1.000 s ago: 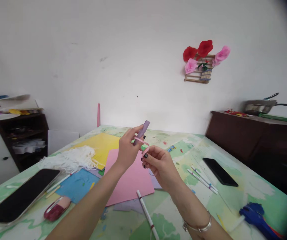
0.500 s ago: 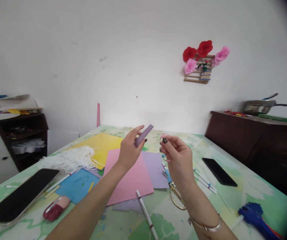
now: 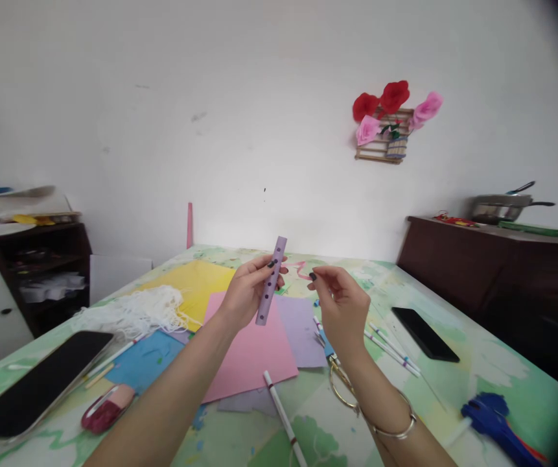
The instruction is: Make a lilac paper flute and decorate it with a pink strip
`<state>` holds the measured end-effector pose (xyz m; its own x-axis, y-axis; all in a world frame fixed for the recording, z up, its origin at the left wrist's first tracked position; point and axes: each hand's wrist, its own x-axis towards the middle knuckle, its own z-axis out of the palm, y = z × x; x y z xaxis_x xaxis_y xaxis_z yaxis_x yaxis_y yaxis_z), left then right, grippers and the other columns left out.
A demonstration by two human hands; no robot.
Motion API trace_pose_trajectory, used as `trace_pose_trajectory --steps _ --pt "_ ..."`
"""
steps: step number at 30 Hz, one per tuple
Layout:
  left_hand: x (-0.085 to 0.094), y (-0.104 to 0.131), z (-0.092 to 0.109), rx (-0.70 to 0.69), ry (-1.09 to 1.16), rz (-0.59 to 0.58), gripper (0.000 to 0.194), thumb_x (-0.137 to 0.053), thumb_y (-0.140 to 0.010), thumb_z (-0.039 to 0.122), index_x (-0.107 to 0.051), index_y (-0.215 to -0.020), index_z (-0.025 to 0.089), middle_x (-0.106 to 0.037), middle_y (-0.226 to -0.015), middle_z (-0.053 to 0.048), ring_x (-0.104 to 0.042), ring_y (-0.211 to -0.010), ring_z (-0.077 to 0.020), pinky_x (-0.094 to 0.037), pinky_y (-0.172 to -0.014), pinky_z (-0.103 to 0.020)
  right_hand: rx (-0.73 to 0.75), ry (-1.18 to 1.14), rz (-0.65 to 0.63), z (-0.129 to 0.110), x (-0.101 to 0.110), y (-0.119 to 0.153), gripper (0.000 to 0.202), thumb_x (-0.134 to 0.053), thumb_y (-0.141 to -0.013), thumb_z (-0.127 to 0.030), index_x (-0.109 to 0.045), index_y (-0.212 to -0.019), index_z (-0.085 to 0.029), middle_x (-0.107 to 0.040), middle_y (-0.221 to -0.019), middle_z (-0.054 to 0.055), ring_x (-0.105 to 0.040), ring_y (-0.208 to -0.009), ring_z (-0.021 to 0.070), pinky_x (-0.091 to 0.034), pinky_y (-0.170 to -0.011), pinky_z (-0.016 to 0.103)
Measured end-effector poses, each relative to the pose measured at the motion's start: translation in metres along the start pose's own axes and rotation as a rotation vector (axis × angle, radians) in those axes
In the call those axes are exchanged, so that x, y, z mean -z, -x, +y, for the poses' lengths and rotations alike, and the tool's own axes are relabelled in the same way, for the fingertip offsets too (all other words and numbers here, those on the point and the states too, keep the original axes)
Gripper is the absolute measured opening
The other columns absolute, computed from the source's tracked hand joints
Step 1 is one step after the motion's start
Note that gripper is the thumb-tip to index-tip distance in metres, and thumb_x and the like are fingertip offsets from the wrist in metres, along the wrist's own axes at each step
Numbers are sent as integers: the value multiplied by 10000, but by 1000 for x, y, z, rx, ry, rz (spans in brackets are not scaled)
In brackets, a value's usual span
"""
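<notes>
My left hand (image 3: 244, 295) is closed around a slim purple paper tube (image 3: 264, 306) that has a row of dark dots down its face. The tube stands nearly upright, leaning a little to the right at its top. A thin pink ribbon (image 3: 302, 270) runs from behind the tube to my right hand (image 3: 344, 308). There, thumb and forefinger pinch its end. Below the hands lie a pink sheet (image 3: 254, 360) and a purple sheet (image 3: 302, 334). A white marker (image 3: 281, 412) lies in front, and gold-handled scissors (image 3: 336, 383) are partly hidden by my right wrist.
Left on the table are a large phone (image 3: 40, 383), a maroon object (image 3: 106, 408), white string (image 3: 137, 308), a blue sheet (image 3: 145, 360) and a yellow sheet (image 3: 201, 279). To the right are several markers (image 3: 390, 350), another phone (image 3: 424, 334) and a dark blue tool (image 3: 492, 421).
My left hand has turned the purple tube more upright, so its dotted face shows. The pink ribbon, bunched at my right fingers before, now stretches between both hands.
</notes>
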<state>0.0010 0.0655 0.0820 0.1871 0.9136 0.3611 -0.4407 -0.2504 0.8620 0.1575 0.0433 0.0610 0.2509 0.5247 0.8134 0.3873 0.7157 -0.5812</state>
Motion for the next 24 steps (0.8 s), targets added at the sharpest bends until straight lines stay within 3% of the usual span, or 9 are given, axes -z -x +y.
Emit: trace_pose_trajectory --steps 10,19,24 --pt "-1 4 4 72 139 -80 209 -520 -851 193 -607 -1008 88 -536 -750 -40 -461 -510 -61 -319 -441 -185 -51 -60 70 10 0 -1 69 -572 -823 -216 -635 -842 -196 -679 -776 25 -673 -709 170 -518 -675 309" --pt "-5 4 0 122 164 -129 142 -570 -816 215 -597 -884 93 -585 -712 -57 -488 -517 -74 -324 -458 -197 -40 -53 50 9 -4 2 88 -559 -837 -236 -632 -866 -196 -674 -807 41 -674 -738 176 -504 -621 289" --pt "-8 6 3 123 120 -127 173 -580 -800 175 -589 -952 93 -621 -751 -73 -538 -562 -101 -378 -522 -225 -22 -61 49 7 -5 3 87 -557 -838 -232 -633 -866 -199 -675 -806 40 -672 -738 176 -507 -625 294"
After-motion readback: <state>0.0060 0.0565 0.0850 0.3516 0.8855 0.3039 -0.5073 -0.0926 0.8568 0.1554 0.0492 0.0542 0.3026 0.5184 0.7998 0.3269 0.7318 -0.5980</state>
